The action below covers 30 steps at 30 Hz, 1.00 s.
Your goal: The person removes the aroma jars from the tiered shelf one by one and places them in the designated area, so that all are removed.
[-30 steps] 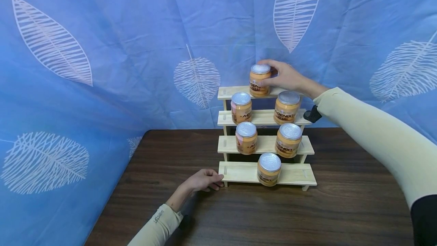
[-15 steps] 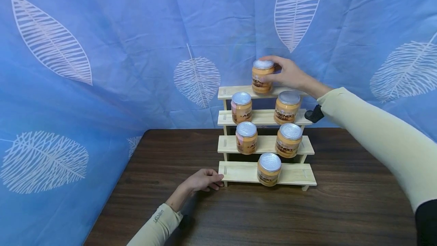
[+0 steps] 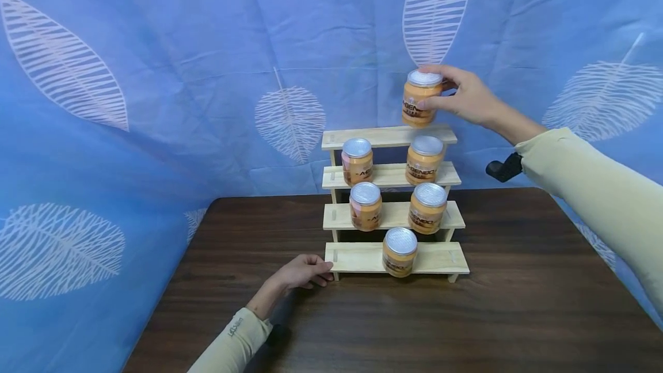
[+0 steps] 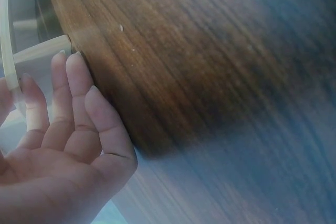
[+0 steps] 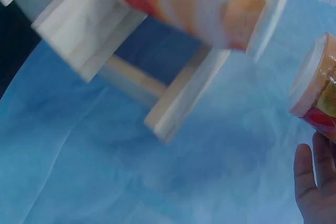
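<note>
Currently gripping jar (image 3: 414, 99) clear of far shelf (image 3: 380, 137) with right hand (image 3: 472, 96), pinching left end of near shelf (image 3: 357, 257) with left hand (image 3: 302, 272). Move jar upright, bracing stand (image 3: 393, 216).

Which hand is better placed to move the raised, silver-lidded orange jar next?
Probably the right hand: it grips that orange jar, while the left hand pinches the lowest pale wooden shelf, well below.

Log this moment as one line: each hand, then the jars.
left hand: pinches bottom shelf, left end; right hand: holds jar clear of rack; other jars: five, upright on rack
</note>
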Available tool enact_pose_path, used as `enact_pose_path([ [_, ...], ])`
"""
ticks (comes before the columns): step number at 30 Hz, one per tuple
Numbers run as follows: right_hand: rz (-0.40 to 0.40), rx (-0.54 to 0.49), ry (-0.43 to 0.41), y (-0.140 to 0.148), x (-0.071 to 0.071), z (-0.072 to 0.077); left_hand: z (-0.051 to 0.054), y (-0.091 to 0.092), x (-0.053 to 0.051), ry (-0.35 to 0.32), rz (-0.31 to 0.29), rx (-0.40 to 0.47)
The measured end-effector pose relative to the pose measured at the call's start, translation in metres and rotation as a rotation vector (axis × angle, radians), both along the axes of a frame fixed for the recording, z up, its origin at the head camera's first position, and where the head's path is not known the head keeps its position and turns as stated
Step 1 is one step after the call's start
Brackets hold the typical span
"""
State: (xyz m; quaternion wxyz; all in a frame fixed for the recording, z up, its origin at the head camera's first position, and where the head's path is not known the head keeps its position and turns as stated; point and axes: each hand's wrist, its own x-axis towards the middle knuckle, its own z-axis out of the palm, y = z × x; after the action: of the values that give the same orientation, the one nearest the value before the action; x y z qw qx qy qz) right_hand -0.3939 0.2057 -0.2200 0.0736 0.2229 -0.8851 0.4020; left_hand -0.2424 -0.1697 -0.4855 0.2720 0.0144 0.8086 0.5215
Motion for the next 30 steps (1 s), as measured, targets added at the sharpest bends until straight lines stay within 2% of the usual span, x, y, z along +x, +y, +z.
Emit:
enact_pose_path([
  [8,-0.076,-0.008,0.018,0.035,0.018,0.005,-0.001,-0.006,-0.003,-0.002,0.02,-0.014],
  [14,-0.122,-0.017,0.022,0.064,0.032,-0.003,0.0,-0.005,-0.003,-0.003,0.025,-0.032],
  [21,-0.187,-0.006,0.01,0.1,0.051,-0.026,-0.001,-0.001,-0.002,-0.001,0.019,-0.029],
  [26,-0.261,0.065,-0.011,0.121,0.063,-0.049,0.0,0.0,0.0,0.007,0.007,-0.016],
  [30,-0.288,0.095,-0.039,0.132,0.072,-0.071,-0.002,0.001,0.001,0.014,-0.002,-0.007],
])
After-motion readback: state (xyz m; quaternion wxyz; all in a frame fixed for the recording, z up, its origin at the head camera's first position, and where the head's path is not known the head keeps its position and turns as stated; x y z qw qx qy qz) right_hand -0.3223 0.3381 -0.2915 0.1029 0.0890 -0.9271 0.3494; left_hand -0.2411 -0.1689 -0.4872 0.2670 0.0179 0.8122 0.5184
